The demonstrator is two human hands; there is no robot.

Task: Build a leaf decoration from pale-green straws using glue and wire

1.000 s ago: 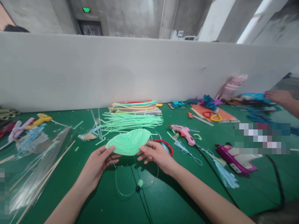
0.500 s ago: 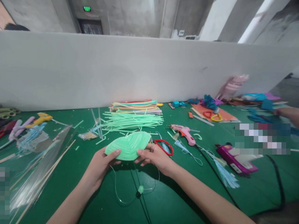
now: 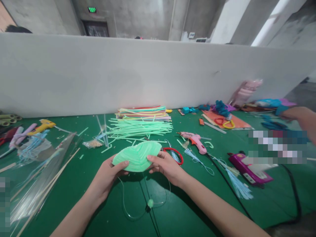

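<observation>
A light green leaf-shaped piece made of glued straws is held between both hands above the green table. My left hand grips its left end, thumb on top. My right hand pinches its right edge. A thin clear thread with a small green bead loops on the table below the piece.
Loose green straws and a stack of coloured straws lie behind. A pink glue gun, red scissors and a purple glue gun sit right. Clear plastic sheets lie left. Another person's hand reaches in far right.
My hands have drawn closer together on the leaf piece and tilted it slightly. The other person's hand at far right has shifted position.
</observation>
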